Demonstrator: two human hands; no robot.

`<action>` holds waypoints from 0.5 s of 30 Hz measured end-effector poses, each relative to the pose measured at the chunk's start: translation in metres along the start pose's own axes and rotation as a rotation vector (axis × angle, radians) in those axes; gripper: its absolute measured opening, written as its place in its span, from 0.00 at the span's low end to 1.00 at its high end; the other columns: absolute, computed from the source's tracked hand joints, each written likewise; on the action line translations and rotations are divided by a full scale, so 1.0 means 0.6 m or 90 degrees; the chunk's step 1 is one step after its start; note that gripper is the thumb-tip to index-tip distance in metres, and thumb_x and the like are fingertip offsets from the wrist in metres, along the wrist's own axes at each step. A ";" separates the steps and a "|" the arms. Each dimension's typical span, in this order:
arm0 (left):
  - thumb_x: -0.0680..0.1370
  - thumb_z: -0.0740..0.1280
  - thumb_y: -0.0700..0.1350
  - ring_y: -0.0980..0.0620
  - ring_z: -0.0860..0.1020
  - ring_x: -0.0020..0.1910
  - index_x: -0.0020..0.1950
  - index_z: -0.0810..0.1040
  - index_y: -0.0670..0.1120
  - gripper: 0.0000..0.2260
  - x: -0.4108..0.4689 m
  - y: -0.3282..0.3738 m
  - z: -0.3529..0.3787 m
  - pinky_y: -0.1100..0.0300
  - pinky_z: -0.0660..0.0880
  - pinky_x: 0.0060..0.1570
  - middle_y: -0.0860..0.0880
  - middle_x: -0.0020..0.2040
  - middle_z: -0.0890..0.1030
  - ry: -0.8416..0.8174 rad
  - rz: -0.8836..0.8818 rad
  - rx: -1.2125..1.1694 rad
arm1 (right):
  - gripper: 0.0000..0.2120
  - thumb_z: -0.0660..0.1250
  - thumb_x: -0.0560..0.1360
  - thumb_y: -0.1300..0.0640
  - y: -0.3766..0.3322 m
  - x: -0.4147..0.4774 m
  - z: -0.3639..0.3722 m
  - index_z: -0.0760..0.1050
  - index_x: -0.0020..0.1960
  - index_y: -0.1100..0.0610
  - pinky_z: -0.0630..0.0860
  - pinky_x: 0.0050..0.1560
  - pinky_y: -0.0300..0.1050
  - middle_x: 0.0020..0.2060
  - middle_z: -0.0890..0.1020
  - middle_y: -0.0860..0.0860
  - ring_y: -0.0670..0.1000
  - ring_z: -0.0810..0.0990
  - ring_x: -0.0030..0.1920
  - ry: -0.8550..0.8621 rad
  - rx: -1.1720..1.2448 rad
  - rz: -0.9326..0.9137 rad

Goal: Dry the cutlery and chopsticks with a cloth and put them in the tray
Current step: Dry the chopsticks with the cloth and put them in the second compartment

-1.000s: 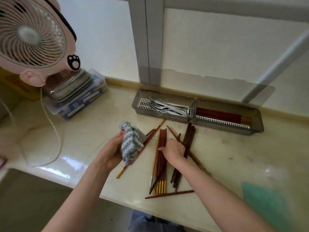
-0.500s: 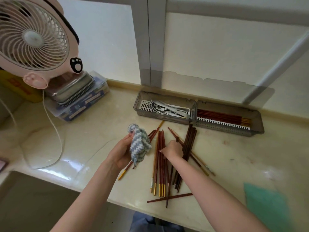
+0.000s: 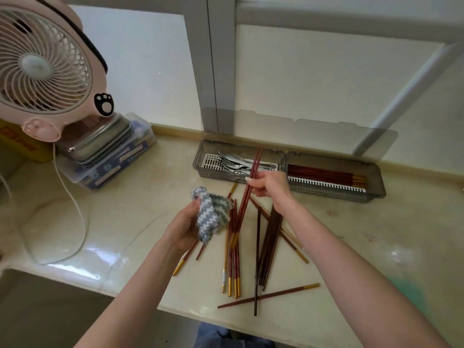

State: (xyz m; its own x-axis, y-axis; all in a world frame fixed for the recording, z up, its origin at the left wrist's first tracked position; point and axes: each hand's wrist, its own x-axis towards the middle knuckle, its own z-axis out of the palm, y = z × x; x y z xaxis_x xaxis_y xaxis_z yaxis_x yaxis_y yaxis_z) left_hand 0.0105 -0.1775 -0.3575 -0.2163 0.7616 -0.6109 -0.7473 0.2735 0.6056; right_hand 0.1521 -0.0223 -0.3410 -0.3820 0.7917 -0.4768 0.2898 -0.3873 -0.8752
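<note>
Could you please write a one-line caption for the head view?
Right hand holds red chopsticks above the loose pile; left hand grips a striped cloth.

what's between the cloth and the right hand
In the head view, the red chopsticks pinched by the right hand slant down between it and the cloth, above loose chopsticks on the counter.

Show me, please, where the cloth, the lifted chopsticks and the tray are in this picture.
cloth [image 3: 212, 214]: head view, on its striped knit middle.
lifted chopsticks [image 3: 243, 207]: head view, on the red shafts below the fingers.
tray [image 3: 216, 175]: head view, on the front wall of the fork compartment.
</note>
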 end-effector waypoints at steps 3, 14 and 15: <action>0.80 0.59 0.40 0.47 0.80 0.44 0.60 0.74 0.40 0.11 0.008 -0.006 0.017 0.58 0.80 0.42 0.41 0.49 0.81 -0.018 0.029 0.091 | 0.03 0.72 0.69 0.67 -0.027 -0.012 0.011 0.79 0.41 0.62 0.75 0.28 0.35 0.28 0.82 0.51 0.45 0.78 0.26 -0.075 0.004 -0.016; 0.75 0.66 0.33 0.51 0.83 0.34 0.47 0.77 0.35 0.03 0.027 -0.029 0.057 0.60 0.81 0.38 0.43 0.37 0.83 0.106 0.104 0.063 | 0.11 0.70 0.72 0.59 0.025 -0.054 0.038 0.75 0.54 0.55 0.76 0.48 0.39 0.47 0.79 0.48 0.46 0.78 0.45 0.001 -0.128 -0.181; 0.76 0.65 0.33 0.51 0.83 0.34 0.46 0.76 0.34 0.02 0.030 -0.027 0.054 0.59 0.81 0.38 0.43 0.37 0.83 0.119 0.111 0.022 | 0.06 0.69 0.74 0.57 0.038 -0.058 0.032 0.76 0.49 0.56 0.76 0.47 0.39 0.43 0.79 0.48 0.46 0.78 0.42 0.010 -0.135 -0.173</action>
State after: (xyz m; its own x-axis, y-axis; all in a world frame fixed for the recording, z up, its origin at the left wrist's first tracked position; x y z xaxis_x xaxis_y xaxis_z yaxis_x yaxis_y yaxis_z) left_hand 0.0392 -0.1492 -0.3618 -0.4545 0.6778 -0.5780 -0.6675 0.1705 0.7248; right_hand 0.1551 -0.0676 -0.3458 -0.4574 0.8599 -0.2265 0.3560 -0.0563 -0.9328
